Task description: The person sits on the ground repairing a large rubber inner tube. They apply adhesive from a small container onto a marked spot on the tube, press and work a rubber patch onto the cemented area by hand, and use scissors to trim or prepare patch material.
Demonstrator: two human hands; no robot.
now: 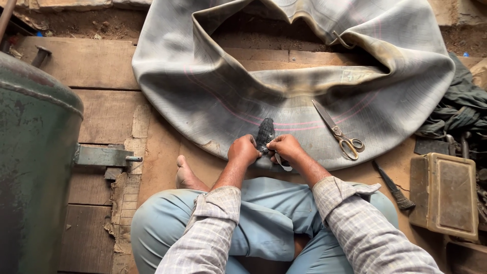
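Black rubber patch (265, 134): held at the near edge of the inner tube, in the middle of the scene; dark, ridged and oblong, its far end lying on the grey rubber.
Left hand (243, 150): closed into a loose fist, fingers curled onto the patch's near left edge; exact pinch hidden by the knuckles.
Right hand (285, 147): fingers drawn together on the patch's near right edge; a thin pale strip, perhaps a backing film, is seen hanging below it.
Large inner tube (213, 96): grey, deflated, spread flat over the wooden platform, folded at the far side; valve stem (341, 39) at far right.
Handling, patch: judged light, soft and flexible, likely tacky on one face; best taken by its edges with fingertips.
Handling, tube: judged heavy, limp and floppy; best gripped by a fold.
Scissors (339, 131): lying on the tube, right of the hands.
Brush (393, 186): on the boards, near right.
Tan box (444, 195): right edge.
Green tank (35, 162): left.
Bare foot (186, 176): left of the hands.
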